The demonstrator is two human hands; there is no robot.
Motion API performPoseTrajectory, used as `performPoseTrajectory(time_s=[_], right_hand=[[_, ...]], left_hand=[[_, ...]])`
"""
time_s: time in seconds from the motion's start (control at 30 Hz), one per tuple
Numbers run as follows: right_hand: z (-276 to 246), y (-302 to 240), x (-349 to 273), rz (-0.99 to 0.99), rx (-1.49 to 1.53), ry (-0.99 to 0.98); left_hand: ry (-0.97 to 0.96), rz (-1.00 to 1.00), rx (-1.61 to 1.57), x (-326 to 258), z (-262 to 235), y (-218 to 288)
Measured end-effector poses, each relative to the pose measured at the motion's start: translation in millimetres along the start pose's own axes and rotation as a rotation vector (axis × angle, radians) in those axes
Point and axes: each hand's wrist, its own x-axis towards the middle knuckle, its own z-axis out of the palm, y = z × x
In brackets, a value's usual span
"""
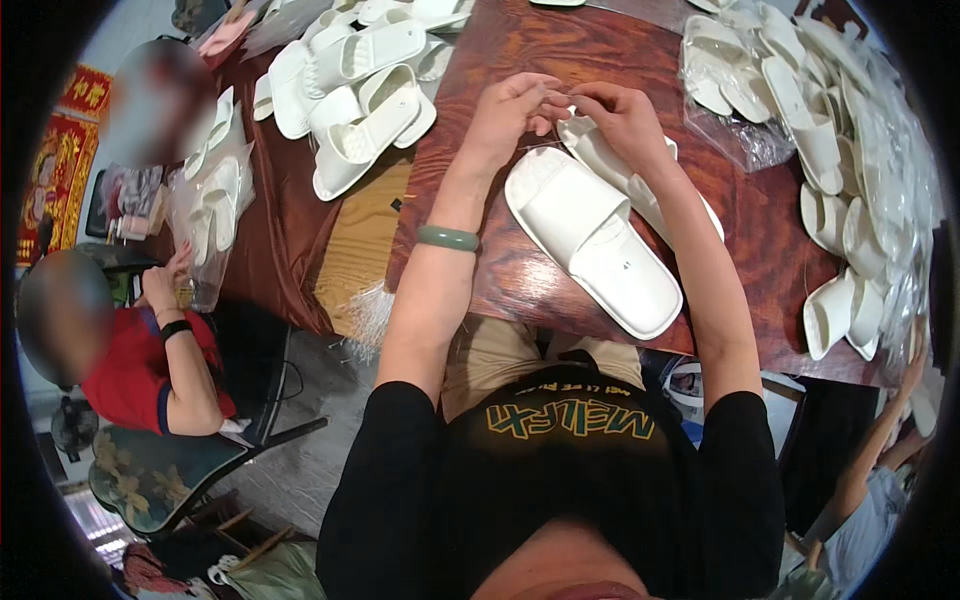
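Observation:
Two white open-toed slippers lie in front of me on the reddish-brown wooden table. The nearer slipper rests at a slant, sole down, and partly covers the other slipper behind it. Just beyond their toe ends, my left hand and my right hand meet with fingertips pinched close together. Whatever they hold is too small to make out. A thin line like a thread shows below the left fingers. My right wrist passes over the farther slipper, hiding some of it. A green bangle circles my left forearm.
White slippers pile up at the far left; more, some in clear plastic, line the right side. White threads hang by the table's left edge. A person in red sits left, handling bagged slippers; another person's arm reaches in lower right.

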Motion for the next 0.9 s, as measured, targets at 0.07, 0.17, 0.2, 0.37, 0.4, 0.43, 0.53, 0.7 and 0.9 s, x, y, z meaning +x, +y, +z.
performPoseTrajectory(time_s=[0.07, 0.17, 0.2, 0.37, 0.4, 0.43, 0.53, 0.7, 0.9], right_hand=[[-8.7, 5.2, -4.8, -0.015, -0.085, -0.028], [-13.2, 12.3, -13.2, -0.009, 0.025, 0.071], [-14.8, 11.7, -15.7, 0.003, 0.085, 0.098], [-6.1, 6.0, -22.6, 0.041, 0.191, 0.122], [-2.9, 9.6, -19.3, -0.041, 0.158, 0.149], [2.4, 12.8, -19.5, -0.112, 0.133, 0.156], [-5.4, 11.1, -10.6, -0.054, 0.092, 0.131], [-15.2, 18.6, -2.5, 0.025, 0.051, 0.099], [1.1, 0.9, -3.6, -0.029, -0.027, 0.021]], left_hand=[[-0.015, -0.022, -0.029, 2.7, 9.3, -4.5], [-0.004, -0.015, -0.061, -1.9, 19.2, -6.2], [0.003, 0.004, -0.065, -4.7, 19.5, -7.4], [0.034, 0.058, 0.008, -11.4, 6.8, -5.8], [0.071, 0.043, 0.012, -13.0, 3.7, -7.9], [0.133, 0.073, 0.154, -16.6, 2.7, -6.9], [0.156, 0.151, 0.396, -10.2, -9.7, 9.1], [-0.035, 0.05, 0.858, -61.4, -30.9, 39.6], [-0.166, 0.134, 1.132, -123.2, -40.0, 28.6]])
